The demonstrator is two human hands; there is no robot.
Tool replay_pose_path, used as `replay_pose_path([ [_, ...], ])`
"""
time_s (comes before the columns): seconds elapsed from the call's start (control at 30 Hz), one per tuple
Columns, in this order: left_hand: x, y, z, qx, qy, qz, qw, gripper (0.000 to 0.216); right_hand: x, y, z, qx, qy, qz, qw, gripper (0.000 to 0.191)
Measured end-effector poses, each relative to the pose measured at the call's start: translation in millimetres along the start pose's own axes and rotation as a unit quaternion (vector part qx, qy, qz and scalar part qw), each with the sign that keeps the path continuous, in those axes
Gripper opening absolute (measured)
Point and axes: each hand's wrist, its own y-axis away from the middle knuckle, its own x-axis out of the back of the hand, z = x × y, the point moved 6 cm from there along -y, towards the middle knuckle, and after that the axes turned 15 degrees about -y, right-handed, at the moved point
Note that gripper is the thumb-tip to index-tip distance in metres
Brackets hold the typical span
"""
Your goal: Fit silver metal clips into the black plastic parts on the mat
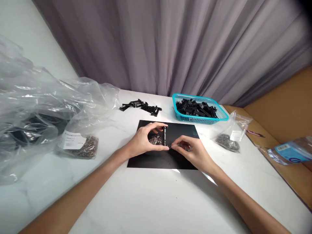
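Note:
My left hand [146, 138] grips a narrow black plastic part [164, 136] by its two ends, between thumb and fingers, above a black mat [146, 160]. Close to the part's near end, my right hand [191, 148] is closed in a pinch. Something small and metallic shows at its fingers, too small to name. On the mat behind my left hand lies a pile of small shiny metal pieces [156, 139], partly hidden by the hand and the black part.
A blue basket [195, 118] of black parts stands at the back right, with loose black parts [143, 105] left of it. Bags of metal pieces [89, 148] [227, 142] flank the mat. Large clear plastic bags [48, 97] cover the left; a cardboard box [287, 97] stands right.

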Motion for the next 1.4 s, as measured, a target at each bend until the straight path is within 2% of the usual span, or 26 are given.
replay_pose_path([
  [0.03, -0.3, 0.2, 3.5, -0.012, -0.002, -0.003, 1.000, 0.071, 3.1, -1.2, 0.0, -0.009, -0.024, 0.002, 1.000, 0.009],
  [0.13, -0.3, 0.3, 11.0, -0.041, -0.016, 0.001, 0.999, 0.071, 10.1, -3.6, -0.9, -0.019, -0.075, 0.006, 0.997, 0.027],
  [0.23, 0.2, 1.3, 14.3, -0.064, -0.039, 0.015, 0.997, 0.073, 13.8, -4.2, -0.8, -0.032, -0.078, -0.003, 0.996, 0.014],
  [0.43, 4.2, 9.2, 27.3, -0.188, -0.133, 0.097, 0.968, 0.070, 14.0, -2.0, -4.8, -0.046, -0.123, -0.046, 0.990, 0.016],
  [0.6, 7.1, 11.0, 32.2, -0.234, -0.161, 0.126, 0.951, 0.068, 9.8, 1.7, -17.4, 0.029, -0.144, -0.026, 0.989, 0.010],
  [0.73, 9.5, 10.4, 36.0, -0.264, -0.172, 0.124, 0.941, 0.066, 3.8, 5.9, -15.9, 0.015, -0.149, -0.009, 0.989, 0.009],
  [0.83, 11.3, 10.1, 38.3, -0.275, -0.175, 0.130, 0.937, 0.064, 3.2, 7.0, -14.1, 0.012, -0.130, 0.009, 0.991, 0.010],
  [0.97, 11.0, 10.6, 40.6, -0.288, -0.182, 0.138, 0.930, 0.063, -0.5, 6.7, -17.1, 0.043, -0.144, 0.010, 0.989, 0.011],
  [1.23, 10.9, 11.5, 37.9, -0.274, -0.211, 0.147, 0.927, 0.061, -10.2, 8.9, -16.1, 0.038, -0.141, 0.017, 0.989, 0.012],
  [1.4, 10.4, 11.3, 37.2, -0.262, -0.216, 0.150, 0.929, 0.056, -7.0, 8.1, -16.5, 0.034, -0.113, -0.016, 0.993, 0.013],
])
